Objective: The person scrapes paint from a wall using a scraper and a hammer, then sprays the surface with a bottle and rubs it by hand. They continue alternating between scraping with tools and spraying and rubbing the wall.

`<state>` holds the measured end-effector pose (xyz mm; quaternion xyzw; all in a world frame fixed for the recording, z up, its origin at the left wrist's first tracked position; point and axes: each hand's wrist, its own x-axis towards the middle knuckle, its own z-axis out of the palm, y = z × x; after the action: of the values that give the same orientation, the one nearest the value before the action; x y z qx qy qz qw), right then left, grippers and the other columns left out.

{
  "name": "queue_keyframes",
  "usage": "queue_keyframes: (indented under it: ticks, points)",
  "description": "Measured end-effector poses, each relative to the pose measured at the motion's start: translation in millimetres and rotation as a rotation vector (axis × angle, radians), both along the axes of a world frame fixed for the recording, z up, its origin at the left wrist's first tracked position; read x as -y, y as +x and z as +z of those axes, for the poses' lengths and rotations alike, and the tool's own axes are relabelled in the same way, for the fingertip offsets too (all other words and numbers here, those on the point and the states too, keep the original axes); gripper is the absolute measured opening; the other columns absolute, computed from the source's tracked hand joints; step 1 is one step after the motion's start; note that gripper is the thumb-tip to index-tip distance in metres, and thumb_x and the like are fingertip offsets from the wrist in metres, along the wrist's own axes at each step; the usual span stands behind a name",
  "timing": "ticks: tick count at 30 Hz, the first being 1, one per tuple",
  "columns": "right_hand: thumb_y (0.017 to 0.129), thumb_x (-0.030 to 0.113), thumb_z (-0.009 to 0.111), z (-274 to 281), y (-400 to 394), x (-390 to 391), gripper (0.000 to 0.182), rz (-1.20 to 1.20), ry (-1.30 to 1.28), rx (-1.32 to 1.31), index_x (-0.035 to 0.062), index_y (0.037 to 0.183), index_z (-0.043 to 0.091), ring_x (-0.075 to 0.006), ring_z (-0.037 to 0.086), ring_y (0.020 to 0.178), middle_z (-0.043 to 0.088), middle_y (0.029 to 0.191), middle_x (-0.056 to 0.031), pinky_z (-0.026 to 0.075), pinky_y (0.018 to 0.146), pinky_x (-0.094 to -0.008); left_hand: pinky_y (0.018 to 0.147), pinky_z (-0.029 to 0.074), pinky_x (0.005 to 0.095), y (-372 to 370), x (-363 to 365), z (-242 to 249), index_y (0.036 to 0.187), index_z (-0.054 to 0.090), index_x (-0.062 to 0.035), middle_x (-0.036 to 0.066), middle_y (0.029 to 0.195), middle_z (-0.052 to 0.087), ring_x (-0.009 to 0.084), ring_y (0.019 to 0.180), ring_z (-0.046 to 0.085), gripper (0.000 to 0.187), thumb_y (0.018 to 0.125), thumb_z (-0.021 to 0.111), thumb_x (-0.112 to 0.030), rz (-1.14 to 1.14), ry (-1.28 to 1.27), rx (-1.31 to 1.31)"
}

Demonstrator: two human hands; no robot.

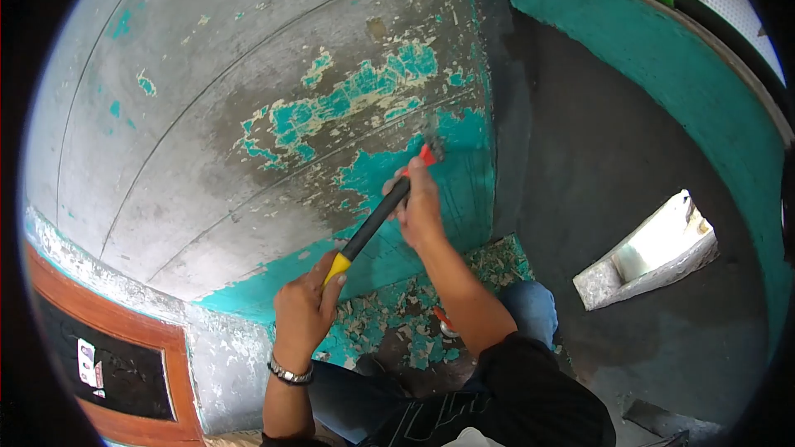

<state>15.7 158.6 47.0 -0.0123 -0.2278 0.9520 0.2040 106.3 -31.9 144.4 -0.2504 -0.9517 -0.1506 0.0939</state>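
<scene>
My right hand (pixel 420 205) is wrapped round the upper part of a long-handled scraper (pixel 377 217), close to its red neck. Lower down, my left hand (pixel 300 312) grips the same tool at the yellow section of its handle; a metal-banded watch (pixel 290 370) is on that wrist. The scraper's head is blurred and lies against the wall at the lower edge of a bare patch. Teal paint (pixel 468 186) covers the wall around and below the head. Cracked teal remnants (pixel 352 99) stand above it, amid bare grey plaster (pixel 199 58).
Paint flakes (pixel 373 327) litter the ground at the wall's foot, with a small red-orange object (pixel 445 321) among them. A broken whitish trough-like piece (pixel 650 252) rests on the dark surface at right. A wood-framed dark panel (pixel 178 364) is lower left; a black hose (pixel 729 33) runs upper right.
</scene>
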Motion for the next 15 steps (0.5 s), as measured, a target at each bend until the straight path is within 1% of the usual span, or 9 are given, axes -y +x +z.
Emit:
queue_keyframes:
  ticks: [3,5,7,9,10,12,15]
  points:
    - [0.096,0.048,0.048,-2.3,-0.3,4.2,0.042,0.071,0.054,0.010,0.0061,0.092,0.049,-0.0089,0.038,0.034,0.061,0.068,-0.0133,0.039,0.037,-0.0267,0.055,0.047,0.0412,-1.6,7.5,-7.1,0.119,0.062,-0.0128,0.016,0.073,0.065,0.0345,0.063,0.062,0.031,0.090,0.060,-0.025,0.004,0.036,-0.032]
    - [0.096,0.048,0.049,-1.7,-4.1,-10.9,0.043,-0.015,0.023,-0.010,0.0054,0.092,0.050,-0.0092,0.038,0.034,0.061,0.068,-0.0138,0.040,0.036,-0.0277,0.055,0.047,0.0411,-11.1,-5.2,1.0,0.119,0.062,-0.0124,0.016,0.073,0.065,0.0345,0.063,0.062,0.031,0.090,0.060,-0.025,-0.012,0.041,-0.021]
    - [0.096,0.047,0.049,-1.4,-2.5,-11.1,0.042,-0.029,-0.009,-0.007,0.0053,0.092,0.050,-0.0096,0.038,0.034,0.061,0.068,-0.0139,0.040,0.037,-0.0279,0.055,0.047,0.0410,-11.9,-10.1,5.2,0.118,0.063,-0.0120,0.017,0.073,0.064,0.0345,0.063,0.063,0.031,0.090,0.060,-0.025,-0.051,0.032,-0.021]
    - [0.096,0.046,0.049,2.2,-3.8,-6.7,0.041,-0.041,-0.029,-0.026,0.0052,0.092,0.050,-0.0100,0.038,0.034,0.061,0.068,-0.0140,0.040,0.037,-0.0280,0.055,0.047,0.0409,-6.9,-8.5,5.1,0.118,0.063,-0.0113,0.017,0.074,0.065,0.0347,0.064,0.063,0.031,0.090,0.060,-0.025,-0.042,0.010,-0.056]
    - [0.097,0.045,0.048,0.8,-2.1,0.7,0.040,0.000,-0.015,-0.007,0.0052,0.092,0.050,-0.0097,0.038,0.034,0.061,0.069,-0.0141,0.040,0.037,-0.0277,0.055,0.047,0.0409,-3.2,-5.3,3.9,0.118,0.063,-0.0113,0.017,0.074,0.065,0.0347,0.064,0.063,0.031,0.090,0.060,-0.025,-0.046,0.015,-0.062]
    - [0.097,0.044,0.048,-0.3,-1.4,-1.5,0.039,0.033,-0.002,0.014,0.0052,0.092,0.050,-0.0093,0.038,0.034,0.062,0.069,-0.0142,0.040,0.036,-0.0273,0.057,0.048,0.0399,2.4,2.1,1.5,0.118,0.063,-0.0107,0.018,0.076,0.065,0.0348,0.066,0.063,0.031,0.090,0.060,-0.024,0.033,0.069,0.041]
    - [0.097,0.044,0.047,-0.4,-0.9,-6.5,0.039,0.039,0.034,0.051,0.0054,0.093,0.050,-0.0091,0.038,0.034,0.062,0.069,-0.0143,0.040,0.036,-0.0269,0.058,0.049,0.0388,-2.8,-9.4,1.7,0.118,0.063,-0.0105,0.016,0.076,0.066,0.0340,0.066,0.064,0.031,0.090,0.060,-0.024,0.009,0.049,0.050]
